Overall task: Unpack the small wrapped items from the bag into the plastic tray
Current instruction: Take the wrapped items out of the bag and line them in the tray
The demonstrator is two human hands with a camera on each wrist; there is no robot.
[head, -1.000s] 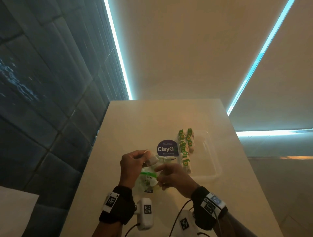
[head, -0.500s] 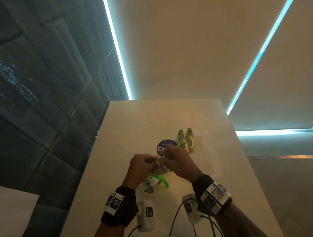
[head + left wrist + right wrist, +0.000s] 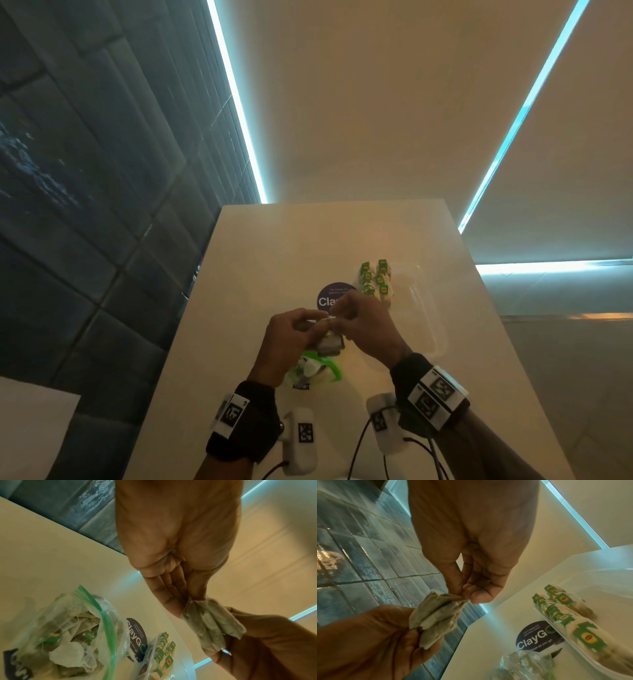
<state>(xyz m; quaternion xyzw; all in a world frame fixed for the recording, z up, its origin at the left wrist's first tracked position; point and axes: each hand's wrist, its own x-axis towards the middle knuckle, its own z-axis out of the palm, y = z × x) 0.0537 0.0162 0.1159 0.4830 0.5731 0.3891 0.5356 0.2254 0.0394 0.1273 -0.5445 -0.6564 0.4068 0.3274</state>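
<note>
Both hands meet above the counter's near half, sharing one small clump of tea bags (image 3: pixel 212 626). Left hand (image 3: pixel 291 339) pinches the clump's upper corner between thumb and fingertips; right hand (image 3: pixel 368 329) has its fingers curled under and around the other end, thumb pressing on top. How many bags are in the clump cannot be told; folds suggest two or three stuck together.

By my reading, the step in hand is separating or straightening bags lifted out of the zip bag (image 3: pixel 68 628) before they go into the plastic tray (image 3: pixel 424 308). Next comes a short carry toward the counter's right edge, where the tray sits, and a placement in line with the tea bags (image 3: pixel 375 281) already ranked along the tray's left wall. That calls for a light pinch, since the paper is thin and soft and would tear or spill if pulled hard.

The bags are limp, crinkled, grey-white filter paper with dark leaf showing through, and those in the tray carry square green tags. The zip bag, clear, crumpled film with a green closure strip, lies open near the counter's front edge beneath the hands, still holding more bags. Between it and the tray lies a round dark sticker (image 3: pixel 537 637). The tray is clear, rigid and shallow with rounded corners.
</note>
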